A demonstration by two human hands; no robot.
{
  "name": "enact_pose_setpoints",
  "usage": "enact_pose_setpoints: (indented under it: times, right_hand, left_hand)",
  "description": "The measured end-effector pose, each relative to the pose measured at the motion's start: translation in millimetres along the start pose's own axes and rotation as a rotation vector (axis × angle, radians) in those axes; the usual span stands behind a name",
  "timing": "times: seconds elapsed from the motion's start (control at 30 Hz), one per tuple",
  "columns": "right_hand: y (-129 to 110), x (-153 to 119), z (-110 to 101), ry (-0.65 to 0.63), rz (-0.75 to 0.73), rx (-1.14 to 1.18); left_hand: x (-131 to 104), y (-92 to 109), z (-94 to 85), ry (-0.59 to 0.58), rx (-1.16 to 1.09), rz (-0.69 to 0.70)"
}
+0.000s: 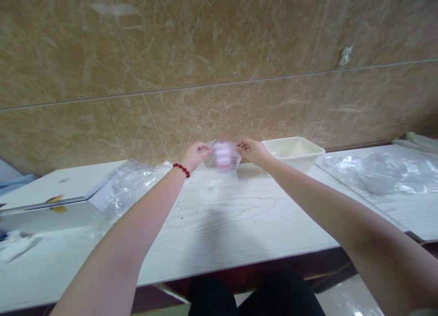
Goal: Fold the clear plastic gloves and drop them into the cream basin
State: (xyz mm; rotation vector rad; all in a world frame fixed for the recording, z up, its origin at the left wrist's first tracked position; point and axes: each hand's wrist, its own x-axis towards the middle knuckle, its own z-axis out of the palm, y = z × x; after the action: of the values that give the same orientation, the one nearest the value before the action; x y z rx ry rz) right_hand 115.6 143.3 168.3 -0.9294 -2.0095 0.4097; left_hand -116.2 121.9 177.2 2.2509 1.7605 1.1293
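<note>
Between my two hands hangs a clear plastic bag [224,155] with something pale and pinkish in it, blurred by motion. My left hand [196,155], with a red bead bracelet [181,170] at the wrist, pinches the bag's left edge. At its right edge, the fingers of my right hand [252,150] are closed on the plastic. The bag is held above the back part of the white table [219,234]. What exactly lies inside it I cannot make out.
A cream plastic bin [297,154] stands just right of my right hand, against the marbled wall [219,42]. Crumpled clear plastic [132,183] lies left, beside a white box [65,183]. More clear plastic bags [386,172] spread over the right of the table.
</note>
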Motion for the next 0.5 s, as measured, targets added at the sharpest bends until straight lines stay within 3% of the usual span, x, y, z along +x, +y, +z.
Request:
enact_pose_setpoints:
  times: [0.13,0.23,0.37,0.5]
  right_hand:
    - [-13.4,-41.2,-1.0,0.057,-0.090,-0.109]
    - [-11.1,-81.0,9.4,-0.005,-0.115,-0.174]
    - [4.0,-131.5,31.9,-0.137,-0.051,-0.204]
    - [11.6,-165.3,49.3,-0.325,0.089,-0.298]
  left_hand:
    - [-32.3,1.3,6.5,0.088,-0.052,0.151]
    - [-68.0,-0.5,19.1,0.089,-0.100,0.222]
    - [-116.4,-5.6,46.3,-0.116,-0.075,0.190]
    - [-150.7,-11.1,70.5,-0.300,-0.019,0.158]
